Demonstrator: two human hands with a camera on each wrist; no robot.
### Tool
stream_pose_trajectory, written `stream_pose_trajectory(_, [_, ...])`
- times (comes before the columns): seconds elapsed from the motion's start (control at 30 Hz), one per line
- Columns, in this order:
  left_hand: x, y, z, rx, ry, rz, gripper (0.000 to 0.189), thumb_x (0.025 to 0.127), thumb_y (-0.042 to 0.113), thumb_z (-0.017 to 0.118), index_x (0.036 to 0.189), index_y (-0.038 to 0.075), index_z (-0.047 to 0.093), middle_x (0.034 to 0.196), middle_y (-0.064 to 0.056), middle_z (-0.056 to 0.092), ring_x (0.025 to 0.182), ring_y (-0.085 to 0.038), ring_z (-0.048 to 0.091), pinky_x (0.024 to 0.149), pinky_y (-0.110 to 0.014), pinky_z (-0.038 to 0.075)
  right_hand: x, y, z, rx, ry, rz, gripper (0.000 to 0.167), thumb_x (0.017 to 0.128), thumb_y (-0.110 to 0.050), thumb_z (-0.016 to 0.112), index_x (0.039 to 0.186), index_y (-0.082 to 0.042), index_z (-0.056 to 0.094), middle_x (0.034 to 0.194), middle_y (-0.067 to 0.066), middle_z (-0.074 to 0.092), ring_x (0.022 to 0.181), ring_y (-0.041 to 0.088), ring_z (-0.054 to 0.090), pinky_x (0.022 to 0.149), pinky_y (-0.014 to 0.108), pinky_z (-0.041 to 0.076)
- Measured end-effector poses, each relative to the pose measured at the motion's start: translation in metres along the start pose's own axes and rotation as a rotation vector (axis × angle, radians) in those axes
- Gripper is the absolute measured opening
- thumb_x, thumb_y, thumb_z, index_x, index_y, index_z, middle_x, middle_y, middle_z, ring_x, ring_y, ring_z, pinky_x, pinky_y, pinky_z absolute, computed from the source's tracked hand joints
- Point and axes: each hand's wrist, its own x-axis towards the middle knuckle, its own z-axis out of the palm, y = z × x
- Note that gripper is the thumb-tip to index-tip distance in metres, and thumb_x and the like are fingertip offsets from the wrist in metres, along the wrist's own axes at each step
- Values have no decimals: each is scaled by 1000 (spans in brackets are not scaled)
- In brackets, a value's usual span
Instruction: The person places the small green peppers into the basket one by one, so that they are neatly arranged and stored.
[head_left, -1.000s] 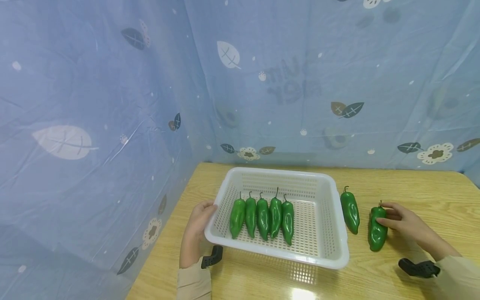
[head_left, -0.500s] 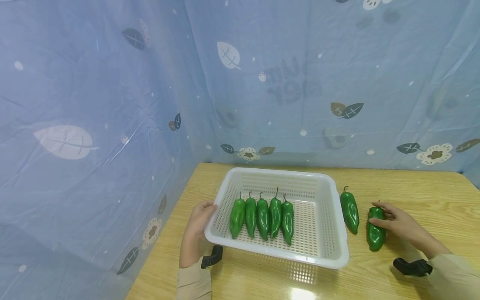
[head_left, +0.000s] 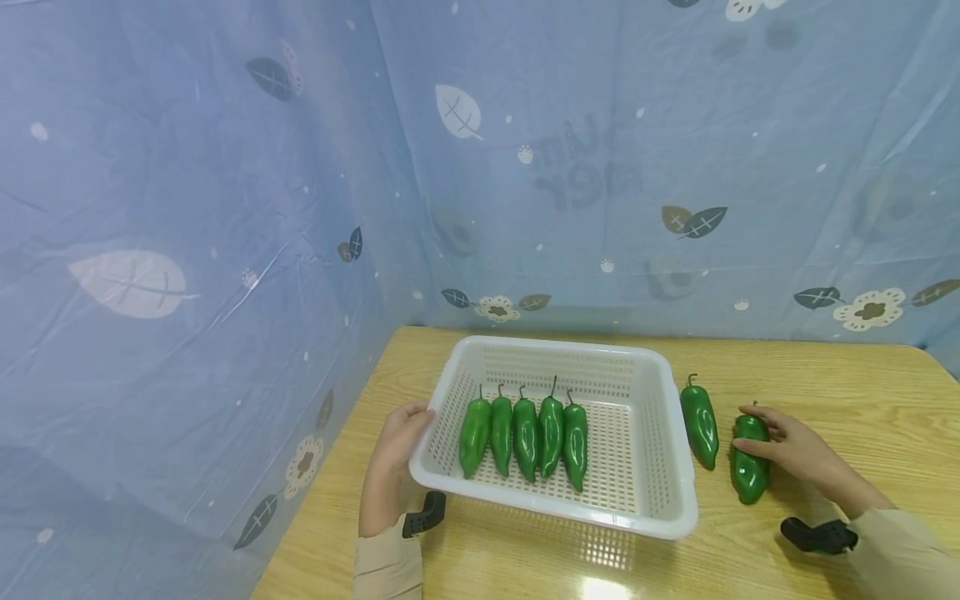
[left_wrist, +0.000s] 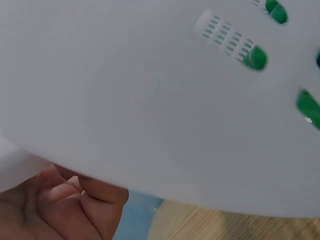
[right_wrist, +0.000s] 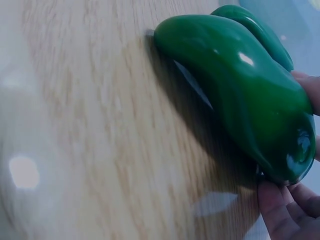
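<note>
My left hand (head_left: 401, 437) grips the left rim of a white plastic basket (head_left: 555, 512), thumb on the rim; in the left wrist view the basket wall hides much of that hand (left_wrist: 75, 207). Several green peppers (head_left: 527, 437) lie side by side in the basket's left and middle part, stems toward the back. On the table to the right, my right hand (head_left: 795, 450) holds a glossy green pepper (head_left: 750, 471) near its stem end between thumb and fingers. In the right wrist view this pepper (right_wrist: 235, 85) lies low over the wood, with fingers on both sides of it.
Another green pepper (head_left: 700, 421) lies between the basket and the held one. The wooden table (head_left: 847, 375) meets a blue patterned cloth (head_left: 540, 250) at the back and left. A black wrist device (head_left: 817, 536) sits at my right wrist.
My right hand has moved slightly left together with the pepper it holds, toward the other loose pepper. The left hand, the basket and the peppers inside look the same.
</note>
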Motion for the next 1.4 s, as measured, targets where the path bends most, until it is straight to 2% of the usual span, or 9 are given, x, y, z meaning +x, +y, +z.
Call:
stream_pose_trajectory(0.13, [-1,0,0,11,6,2,37,97,19,48,124,-6,52,110,-26,63,92,-32,68,72,-40,60,0,1,1,1,5,2,70,94,-30,58,140,12,27,140,46,18,116,66,34,85,68,43])
stream_pose_trajectory(0.23, [-5,7,0,6,-6,-6,37,97,17,47,124,-7,51,111,-28,62,95,-36,67,74,-41,60,0,0,2,10,8,7,70,94,-30,57,141,11,27,140,46,18,116,65,34,85,68,42])
stream_pose_trajectory(0.4, [-4,9,0,-7,-15,-18,37,97,16,47,125,-9,49,114,-31,60,98,-40,65,76,-43,60,1,0,3,16,8,18,71,94,-32,58,141,11,26,140,46,18,117,66,32,86,70,41])
stream_pose_trajectory(0.5, [0,1,0,-12,1,-12,37,96,17,49,123,-7,51,112,-29,61,95,-36,67,74,-42,60,2,0,2,16,11,18,71,94,-32,58,141,11,26,140,46,18,117,66,32,86,69,41])
stream_pose_trajectory(0.73, [-1,2,0,-6,6,-19,37,96,17,48,124,-7,51,111,-28,62,93,-35,67,73,-42,60,1,2,3,35,18,24,72,93,-32,58,141,11,26,140,46,18,117,65,32,86,69,41])
stream_pose_trajectory(1.0, [-1,4,-2,-6,-8,-36,36,98,14,45,125,-9,49,113,-32,60,97,-40,65,74,-44,60,0,3,1,64,40,17,73,93,-30,59,141,12,24,139,45,22,117,65,33,87,65,45])
stream_pose_trajectory(1.17, [-2,4,-1,-4,4,-29,36,97,16,47,124,-7,50,112,-29,61,94,-36,67,73,-42,60,-2,0,1,49,58,6,72,93,-30,59,141,12,25,135,45,28,117,65,34,85,61,48])
stream_pose_trajectory(1.4, [-3,5,-1,-7,2,-25,37,97,17,48,125,-7,50,113,-30,60,95,-37,66,73,-43,60,-1,-8,-9,44,82,-17,69,94,-30,57,142,10,27,143,44,17,117,65,31,82,68,43])
